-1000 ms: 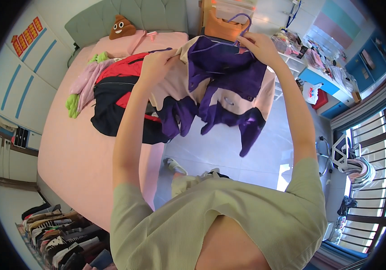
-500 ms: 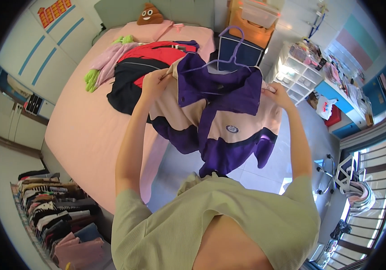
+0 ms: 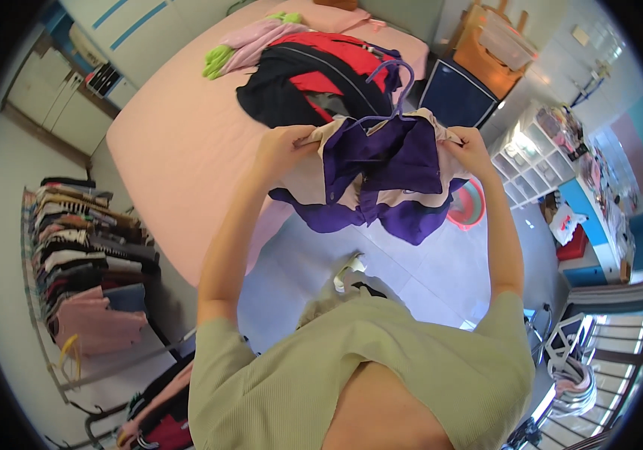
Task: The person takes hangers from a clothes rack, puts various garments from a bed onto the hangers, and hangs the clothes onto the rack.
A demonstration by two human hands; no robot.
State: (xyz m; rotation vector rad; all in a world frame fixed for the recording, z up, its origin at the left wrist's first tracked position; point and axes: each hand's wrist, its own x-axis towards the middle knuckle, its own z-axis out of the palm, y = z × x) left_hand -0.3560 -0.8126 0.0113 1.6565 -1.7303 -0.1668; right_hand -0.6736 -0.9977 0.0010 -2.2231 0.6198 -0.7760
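Between both hands I hold up a purple and beige jacket (image 3: pixel 408 166), its collar open towards me and its lower part hanging over the floor. My left hand (image 3: pixel 285 154) pinches the jacket's left shoulder. At the opposite shoulder, my right hand (image 3: pixel 471 152) grips the beige cloth in its closed fingers. A purple hanger (image 3: pixel 398 90) sits inside the neck, with its hook standing up above the collar. Behind it, red and black clothing (image 3: pixel 317 75) lies on the pink bed (image 3: pixel 175 161).
A clothes rack (image 3: pixel 85 255) stands at the left, with more hung clothes (image 3: pixel 160 409) at the lower left. Beyond the jacket is a pink and teal basin (image 3: pixel 470 206) on the floor. White shelves (image 3: pixel 535 154) and a cluttered desk (image 3: pixel 595 202) line the right side.
The jacket's hem has swung up and away, so less of its front shows. My view has turned, bringing the basin, my foot and more of the rack into sight. Both hands keep their grip.
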